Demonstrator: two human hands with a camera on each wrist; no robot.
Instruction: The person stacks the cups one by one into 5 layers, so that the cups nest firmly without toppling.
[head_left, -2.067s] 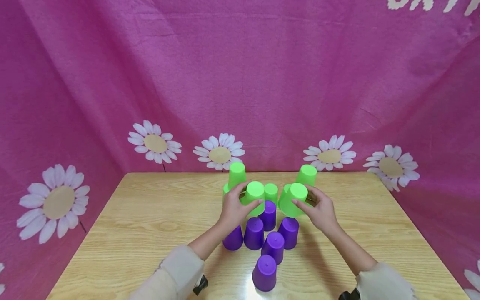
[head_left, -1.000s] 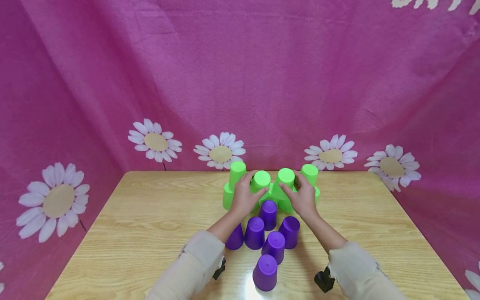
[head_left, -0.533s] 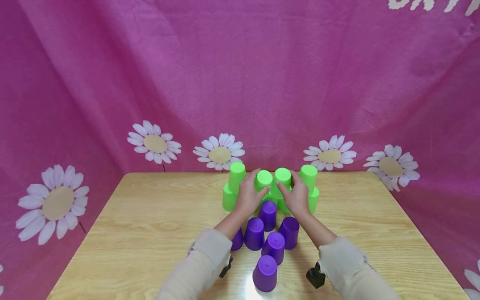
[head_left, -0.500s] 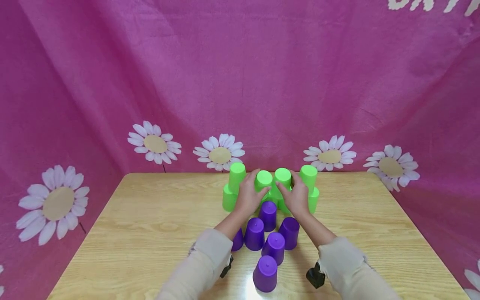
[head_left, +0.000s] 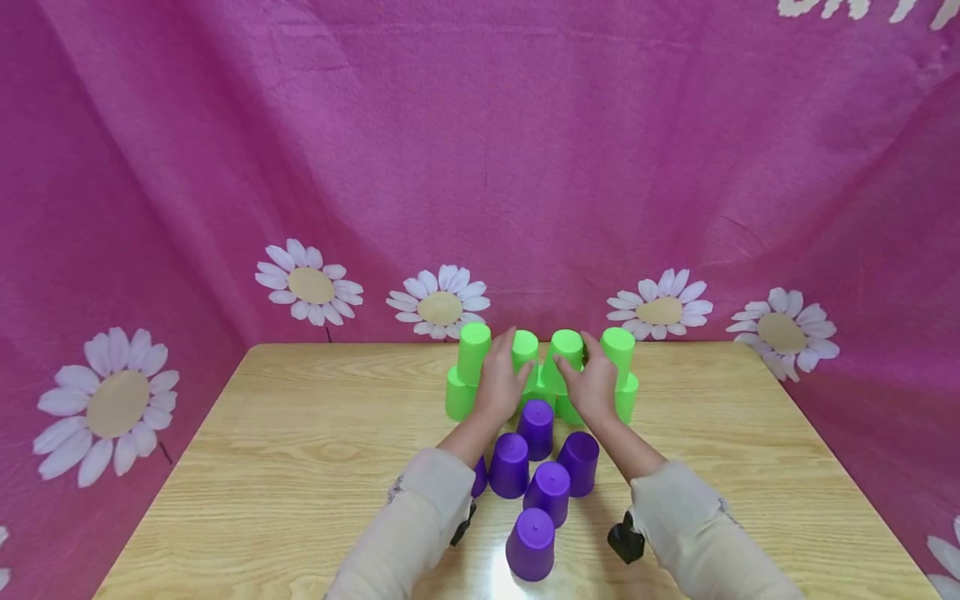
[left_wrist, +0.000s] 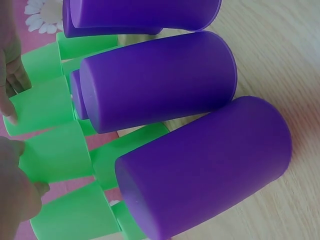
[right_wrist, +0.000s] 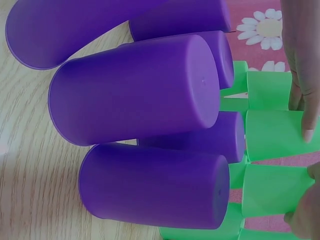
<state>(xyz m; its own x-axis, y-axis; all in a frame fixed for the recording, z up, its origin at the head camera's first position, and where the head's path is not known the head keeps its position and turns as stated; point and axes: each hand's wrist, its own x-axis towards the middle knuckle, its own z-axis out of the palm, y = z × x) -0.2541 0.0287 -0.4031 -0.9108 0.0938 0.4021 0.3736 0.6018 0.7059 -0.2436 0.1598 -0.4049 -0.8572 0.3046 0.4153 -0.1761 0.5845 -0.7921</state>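
My left hand (head_left: pixel 501 382) grips an upside-down green plastic cup (head_left: pixel 524 347), its thumb in front and its fingers along the left side. Beside it, my right hand (head_left: pixel 591 385) holds another upside-down green cup (head_left: pixel 566 350) between thumb and fingers. Both cups stand on a lower row of green cups (head_left: pixel 537 396), partly hidden by the hands. An outer green cup (head_left: pixel 472 354) rises left of my left hand, and a matching green cup (head_left: pixel 618 357) right of my right hand. In the wrist views, fingertips touch the left cup (left_wrist: pixel 55 152) and the right cup (right_wrist: pixel 275 190).
Several upside-down purple cups stand in front of the green ones, including a nearest cup (head_left: pixel 530 546) and one between my forearms (head_left: pixel 537 429). The wooden table (head_left: pixel 322 450) ends at a pink cloth (head_left: pixel 480 167) printed with daisies.
Both hands have carried their green cups inward and back, from in front of the lower row onto it. Just lately the left cup shifted slightly back and left. The purple cups stay put.
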